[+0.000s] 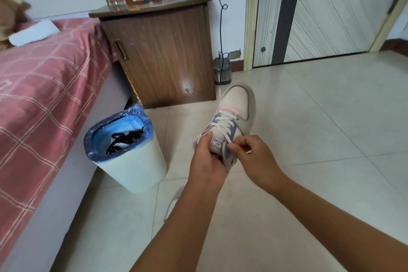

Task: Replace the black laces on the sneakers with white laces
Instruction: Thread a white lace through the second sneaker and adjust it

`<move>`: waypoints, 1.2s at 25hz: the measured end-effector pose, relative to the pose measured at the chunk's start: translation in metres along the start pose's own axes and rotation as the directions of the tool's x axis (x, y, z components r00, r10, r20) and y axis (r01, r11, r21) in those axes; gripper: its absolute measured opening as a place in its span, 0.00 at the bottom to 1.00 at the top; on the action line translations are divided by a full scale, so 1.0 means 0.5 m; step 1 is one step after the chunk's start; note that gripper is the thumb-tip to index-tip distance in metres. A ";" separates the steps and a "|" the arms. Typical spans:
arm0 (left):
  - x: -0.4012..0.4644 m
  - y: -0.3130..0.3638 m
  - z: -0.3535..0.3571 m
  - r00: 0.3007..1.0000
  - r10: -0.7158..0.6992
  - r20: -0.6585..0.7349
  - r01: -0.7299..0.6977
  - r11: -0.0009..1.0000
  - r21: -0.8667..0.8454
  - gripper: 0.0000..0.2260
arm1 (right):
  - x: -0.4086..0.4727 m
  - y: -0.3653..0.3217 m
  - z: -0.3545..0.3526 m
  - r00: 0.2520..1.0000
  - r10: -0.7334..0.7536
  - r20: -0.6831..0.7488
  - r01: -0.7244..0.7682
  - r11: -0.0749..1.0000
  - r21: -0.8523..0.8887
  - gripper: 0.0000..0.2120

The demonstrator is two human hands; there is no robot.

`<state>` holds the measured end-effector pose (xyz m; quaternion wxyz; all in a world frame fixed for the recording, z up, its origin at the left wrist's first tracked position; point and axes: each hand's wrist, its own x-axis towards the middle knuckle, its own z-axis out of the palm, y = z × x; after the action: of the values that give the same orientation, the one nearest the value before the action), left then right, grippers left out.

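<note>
A white and purple sneaker (237, 106) is held up above the tiled floor, toe pointing away from me, with a white lace (223, 118) crossed through its eyelets. My left hand (207, 157) grips the sneaker at the tongue and collar, thumb on the tongue by its label. My right hand (251, 157) pinches the white lace at the top eyelets on the right side. Black laces (125, 140) lie inside the bin to the left.
A white bin (132, 168) with a blue liner stands on the floor left of my hands. A bed with a red checked cover (44, 95) is far left. A wooden bedside cabinet (161, 55) carries cans and a glass. A small jar (222, 70) and cable sit by the wall.
</note>
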<state>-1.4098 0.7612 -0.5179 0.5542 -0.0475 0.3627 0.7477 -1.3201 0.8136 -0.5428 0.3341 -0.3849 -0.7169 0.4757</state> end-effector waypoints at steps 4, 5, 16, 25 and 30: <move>0.025 -0.068 -0.054 0.973 -0.068 -0.221 0.038 0.989 -0.141 0.16 | 0.004 0.050 -0.104 0.833 0.306 0.461 -0.360 0.933 0.030 0.09; 0.028 -0.087 -0.070 0.958 -0.093 -0.270 0.056 0.988 -0.140 0.13 | 0.002 0.071 -0.137 0.751 0.384 0.537 -0.445 0.895 -0.019 0.10; -0.011 -0.369 -0.267 0.796 -0.186 -0.577 0.026 0.961 -0.274 0.16 | -0.213 0.373 -0.045 0.822 0.323 0.469 -0.003 0.827 -0.563 0.17; -0.009 -0.409 -0.288 0.751 -0.157 -0.641 -0.034 0.961 -0.275 0.16 | -0.198 0.401 -0.002 0.826 -0.038 0.563 0.512 0.467 -0.721 0.03; -0.003 -0.412 -0.295 0.737 -0.197 -0.647 0.013 0.960 -0.278 0.17 | -0.196 0.410 -0.035 0.813 0.003 0.582 0.544 0.350 -0.762 0.16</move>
<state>-1.2804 0.6975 -0.7264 0.4179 -0.4037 0.4343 0.6883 -1.2102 0.7871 -0.7408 -0.0461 -0.2385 -0.9698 0.0219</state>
